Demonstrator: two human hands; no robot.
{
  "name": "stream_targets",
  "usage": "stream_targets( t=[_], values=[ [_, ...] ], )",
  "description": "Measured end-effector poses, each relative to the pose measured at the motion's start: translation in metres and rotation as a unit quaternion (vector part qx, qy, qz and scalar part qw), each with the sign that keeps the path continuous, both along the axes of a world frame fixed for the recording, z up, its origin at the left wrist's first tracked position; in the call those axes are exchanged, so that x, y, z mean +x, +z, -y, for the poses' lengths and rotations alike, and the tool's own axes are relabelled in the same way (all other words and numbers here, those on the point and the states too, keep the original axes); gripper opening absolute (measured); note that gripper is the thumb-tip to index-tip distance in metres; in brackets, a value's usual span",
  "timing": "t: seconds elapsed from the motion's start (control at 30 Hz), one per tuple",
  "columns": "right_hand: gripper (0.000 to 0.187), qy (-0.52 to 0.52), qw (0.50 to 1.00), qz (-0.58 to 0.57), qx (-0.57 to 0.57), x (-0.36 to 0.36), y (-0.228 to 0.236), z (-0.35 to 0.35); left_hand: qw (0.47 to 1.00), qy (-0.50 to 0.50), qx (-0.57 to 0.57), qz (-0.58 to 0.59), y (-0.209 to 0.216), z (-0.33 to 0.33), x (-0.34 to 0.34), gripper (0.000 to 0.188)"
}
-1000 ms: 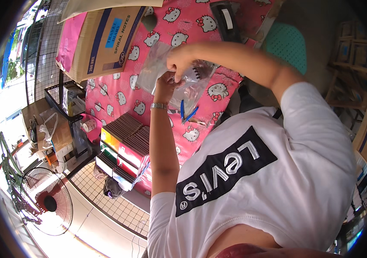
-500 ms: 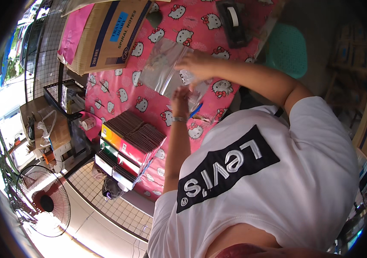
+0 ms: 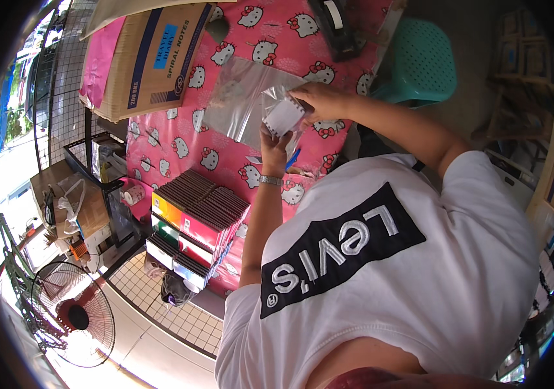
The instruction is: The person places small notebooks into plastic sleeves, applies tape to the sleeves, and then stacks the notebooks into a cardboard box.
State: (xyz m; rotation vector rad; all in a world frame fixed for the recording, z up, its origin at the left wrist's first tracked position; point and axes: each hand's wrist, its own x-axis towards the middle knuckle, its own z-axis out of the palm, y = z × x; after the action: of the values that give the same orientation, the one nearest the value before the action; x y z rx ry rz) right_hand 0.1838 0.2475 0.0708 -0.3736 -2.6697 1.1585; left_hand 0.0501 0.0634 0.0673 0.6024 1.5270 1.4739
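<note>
A small white pad-like block (image 3: pixel 283 118) is held up over the patterned table, with clear film around its upper edge. My left hand (image 3: pixel 274 144), with a metal band at the wrist, is closed on its lower side, thumb and fingers against it. My right hand (image 3: pixel 319 102) is closed at its right side, the fingers partly hidden behind it. Flat on the table beneath and to the left lies a clear plastic bag (image 3: pixel 233 97). A blue pen-like thing (image 3: pixel 293 159) lies by my left wrist.
Stacked spiral notebooks (image 3: pixel 202 194) stand at the table's near left. A large cardboard box (image 3: pixel 150 71) sits at the far left, a black tape dispenser (image 3: pixel 338 32) at the far edge. A teal plastic stool (image 3: pixel 424 61) is on the right, a fan (image 3: pixel 76 314) at lower left.
The white block now shows clearly between my hands, raised and turned into view. My right hand has shifted right and slightly down. The whole view has shifted a little, showing more of the stool.
</note>
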Motion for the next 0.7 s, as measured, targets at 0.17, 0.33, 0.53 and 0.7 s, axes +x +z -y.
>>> stream_targets(
  t=[0.17,0.33,0.53,0.7],
  values=[
    [0.032,-0.038,0.999,-0.007,-0.021,-0.005,0.057,-0.016,0.992,0.059,-0.103,0.035,0.051,-0.023,0.007,0.049],
    [0.014,0.019,0.998,-0.054,-0.022,-0.01,0.11,-0.033,0.991,0.083,-0.097,-0.036,0.088,-0.017,-0.014,0.04],
    [0.047,0.128,0.959,0.072,-0.243,-0.012,0.024,-0.057,0.985,0.01,-0.029,0.17,0.031,0.0,-0.047,0.034],
    [0.037,0.164,0.953,0.091,-0.238,-0.038,0.02,-0.05,0.97,-0.061,-0.04,0.231,0.016,-0.026,-0.045,0.028]
  ],
)
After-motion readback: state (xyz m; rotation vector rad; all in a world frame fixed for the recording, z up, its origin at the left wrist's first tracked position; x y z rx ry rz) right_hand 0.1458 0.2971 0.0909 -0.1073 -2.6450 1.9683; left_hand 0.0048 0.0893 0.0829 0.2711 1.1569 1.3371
